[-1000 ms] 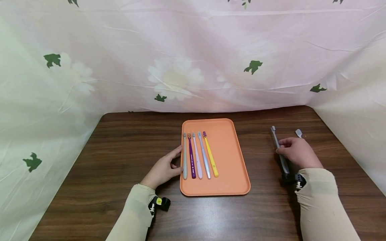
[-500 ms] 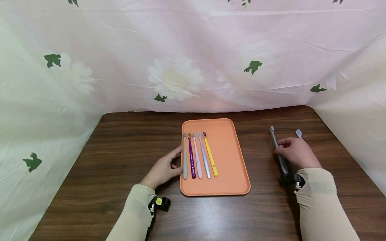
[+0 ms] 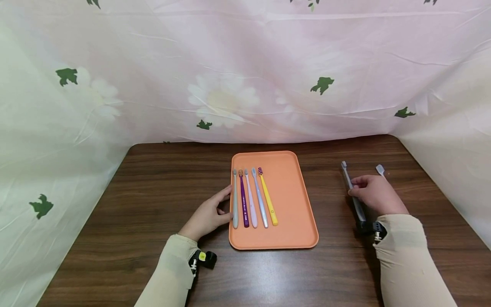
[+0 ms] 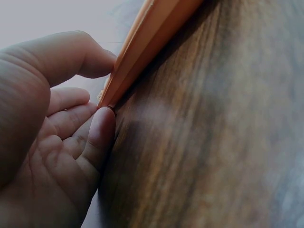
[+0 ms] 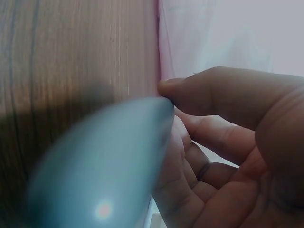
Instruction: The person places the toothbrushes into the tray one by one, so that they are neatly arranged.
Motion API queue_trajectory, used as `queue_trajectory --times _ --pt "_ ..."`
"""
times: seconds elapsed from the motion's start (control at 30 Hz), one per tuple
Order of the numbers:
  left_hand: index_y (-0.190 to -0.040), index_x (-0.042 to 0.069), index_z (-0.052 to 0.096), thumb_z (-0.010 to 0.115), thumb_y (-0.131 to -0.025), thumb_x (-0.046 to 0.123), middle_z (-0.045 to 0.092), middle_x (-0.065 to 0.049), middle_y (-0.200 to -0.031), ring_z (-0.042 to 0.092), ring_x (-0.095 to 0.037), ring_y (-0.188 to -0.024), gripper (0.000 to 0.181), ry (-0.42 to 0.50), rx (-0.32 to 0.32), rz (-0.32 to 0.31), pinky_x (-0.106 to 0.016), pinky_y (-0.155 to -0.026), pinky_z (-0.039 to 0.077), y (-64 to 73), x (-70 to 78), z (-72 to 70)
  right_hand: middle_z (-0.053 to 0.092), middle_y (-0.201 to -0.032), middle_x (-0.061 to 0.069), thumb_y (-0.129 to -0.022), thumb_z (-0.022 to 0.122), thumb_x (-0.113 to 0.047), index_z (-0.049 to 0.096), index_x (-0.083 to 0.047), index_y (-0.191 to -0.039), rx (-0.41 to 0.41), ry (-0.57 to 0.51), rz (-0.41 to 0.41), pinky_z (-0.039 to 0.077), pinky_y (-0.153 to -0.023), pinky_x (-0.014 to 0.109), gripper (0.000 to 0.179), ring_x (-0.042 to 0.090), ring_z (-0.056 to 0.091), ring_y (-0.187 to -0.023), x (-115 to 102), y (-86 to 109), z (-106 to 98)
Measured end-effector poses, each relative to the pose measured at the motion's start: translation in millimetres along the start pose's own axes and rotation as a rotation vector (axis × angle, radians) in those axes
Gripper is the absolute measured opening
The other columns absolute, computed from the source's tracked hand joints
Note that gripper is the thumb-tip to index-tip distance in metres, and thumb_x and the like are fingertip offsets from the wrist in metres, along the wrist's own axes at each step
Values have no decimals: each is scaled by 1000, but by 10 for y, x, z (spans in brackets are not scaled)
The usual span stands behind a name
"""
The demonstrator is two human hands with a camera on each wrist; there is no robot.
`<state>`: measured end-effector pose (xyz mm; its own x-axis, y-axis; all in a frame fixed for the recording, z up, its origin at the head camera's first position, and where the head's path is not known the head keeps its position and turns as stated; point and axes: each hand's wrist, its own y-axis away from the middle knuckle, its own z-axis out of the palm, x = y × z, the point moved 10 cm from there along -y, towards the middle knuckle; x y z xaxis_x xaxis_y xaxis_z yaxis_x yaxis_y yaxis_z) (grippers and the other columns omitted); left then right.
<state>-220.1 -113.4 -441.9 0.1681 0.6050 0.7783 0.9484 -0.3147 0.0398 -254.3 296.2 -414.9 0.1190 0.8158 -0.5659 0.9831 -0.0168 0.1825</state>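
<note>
On the left of an orange tray [image 3: 291, 234], my left hand [image 3: 207, 217] touches the rim with thumb and fingertips spread along it. Side by side in the tray lie several toothbrushes: a pale green toothbrush [image 3: 235, 204], a purple toothbrush [image 3: 244, 202], a lilac toothbrush [image 3: 251, 202], a light blue toothbrush [image 3: 260, 202] and a yellow toothbrush [image 3: 268, 200]. My right hand [image 3: 377, 194] pinches a grey-blue toothbrush [image 3: 346, 175] between thumb and fingers, its head pointing away. Blurred and large, that toothbrush's handle [image 5: 109, 161] fills the lower left of the right wrist view.
Another toothbrush's pale head [image 3: 380, 169] shows beyond my right hand, the rest of it hidden. All this is on a dark wood-grain table [image 3: 172, 170]. A flowered cloth [image 3: 245, 76] hangs round its back and sides.
My right hand has shifted slightly left with the grey-blue toothbrush, whose head now points a little farther left. The left hand and the tray have stayed put.
</note>
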Motion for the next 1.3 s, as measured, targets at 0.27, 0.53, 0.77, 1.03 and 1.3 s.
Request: queue_trajectory --times 0.27,0.53,0.77,1.03,1.3 --pt "-146 19 32 71 -81 15 48 0 -137 57 -11 -88 75 4 2 6 -25 -72 49 4 12 -1 64 -89 16 -87 62 -17 57 8 -113 -8 2 16 47 -57 32 37 23 58 -73 4 -3 13" --pt "-146 19 32 71 -81 14 47 0 -137 56 -11 -93 75 13 9 8 -25 -73 49 3 17 -2 64 -89 16 -86 62 -17 57 8 -114 -5 5 13 47 -58 32 37 22 58 -73 -7 -4 9" --pt "-146 20 32 71 -81 14 47 1 -138 57 -10 -89 75 10 5 0 -25 -72 49 8 18 -4 65 -89 14 -87 62 -17 57 7 -114 -3 15 14 46 -57 30 37 22 58 -72 -21 1 13" --pt "-146 20 32 71 -82 14 47 1 -138 57 -10 -86 75 16 7 2 -25 -72 49 12 14 -4 65 -89 15 -87 62 -17 58 7 -113 1 11 24 47 -56 31 36 21 58 -71 -22 8 25" --pt "-146 20 32 71 -82 14 47 1 -138 57 -9 -83 75 10 5 -3 -25 -71 49 14 13 -4 65 -89 15 -86 62 -17 58 7 -113 5 15 14 47 -56 30 36 21 58 -71 -27 6 25"
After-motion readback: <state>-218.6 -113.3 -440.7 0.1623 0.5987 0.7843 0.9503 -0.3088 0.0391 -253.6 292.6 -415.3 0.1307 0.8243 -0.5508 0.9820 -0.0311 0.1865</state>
